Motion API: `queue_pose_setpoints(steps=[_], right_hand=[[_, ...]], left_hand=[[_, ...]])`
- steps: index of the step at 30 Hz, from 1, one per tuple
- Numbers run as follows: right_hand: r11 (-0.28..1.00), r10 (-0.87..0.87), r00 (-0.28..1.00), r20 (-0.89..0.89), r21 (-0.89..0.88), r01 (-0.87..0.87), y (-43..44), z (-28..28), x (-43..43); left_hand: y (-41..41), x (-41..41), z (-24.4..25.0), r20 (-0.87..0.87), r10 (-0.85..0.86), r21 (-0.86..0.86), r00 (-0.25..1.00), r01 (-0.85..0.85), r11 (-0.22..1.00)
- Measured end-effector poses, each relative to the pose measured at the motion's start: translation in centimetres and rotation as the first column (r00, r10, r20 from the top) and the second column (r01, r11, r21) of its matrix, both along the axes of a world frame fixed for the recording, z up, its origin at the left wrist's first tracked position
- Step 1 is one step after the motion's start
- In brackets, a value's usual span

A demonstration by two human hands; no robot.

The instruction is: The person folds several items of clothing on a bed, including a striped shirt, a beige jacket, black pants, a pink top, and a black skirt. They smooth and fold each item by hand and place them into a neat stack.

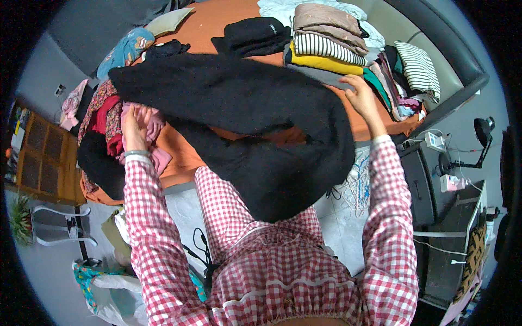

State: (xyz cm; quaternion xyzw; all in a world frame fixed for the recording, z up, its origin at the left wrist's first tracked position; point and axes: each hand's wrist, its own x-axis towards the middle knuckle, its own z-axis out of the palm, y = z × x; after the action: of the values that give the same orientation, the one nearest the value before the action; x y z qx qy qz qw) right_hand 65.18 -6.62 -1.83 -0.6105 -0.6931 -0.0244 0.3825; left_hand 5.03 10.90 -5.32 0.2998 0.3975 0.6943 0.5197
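A large black garment (244, 93) spreads in mid-view between my hands, over the edge of the bed and above my lap. A gap in its middle shows the orange sheet. My left hand (136, 124) is beside its left part, fingers apart, in front of a pink cloth (157, 134); no grip on the black garment shows. My right hand (359, 95) is raised at the garment's upper right edge, fingers spread and slightly curled, with nothing seen in it. Behind the garment lies a folded black garment (255, 36) on the orange bed sheet (212, 20).
Folded clothes, with a striped one (326, 49) among them, are stacked at the back right beside a striped pillow (418, 69). Loose clothes (100, 114) pile up at the left. White cables (359, 183) lie on the floor; a black lamp (483, 132) stands right.
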Motion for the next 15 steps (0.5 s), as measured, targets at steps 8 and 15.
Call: queue_pose_setpoints(steps=[8,15], right_hand=[[0.992,-0.094,0.963,-0.252,-0.105,0.069,5.9,-9.6,-7.6],[0.904,0.361,0.927,-0.107,0.287,-0.318,10.2,-6.4,-24.1]], left_hand=[[-2.7,6.4,-3.8,-0.759,0.330,0.330,0.562,-0.105,0.938],[-5.0,23.6,-0.3,-0.786,0.545,0.608,0.292,0.523,0.597]])
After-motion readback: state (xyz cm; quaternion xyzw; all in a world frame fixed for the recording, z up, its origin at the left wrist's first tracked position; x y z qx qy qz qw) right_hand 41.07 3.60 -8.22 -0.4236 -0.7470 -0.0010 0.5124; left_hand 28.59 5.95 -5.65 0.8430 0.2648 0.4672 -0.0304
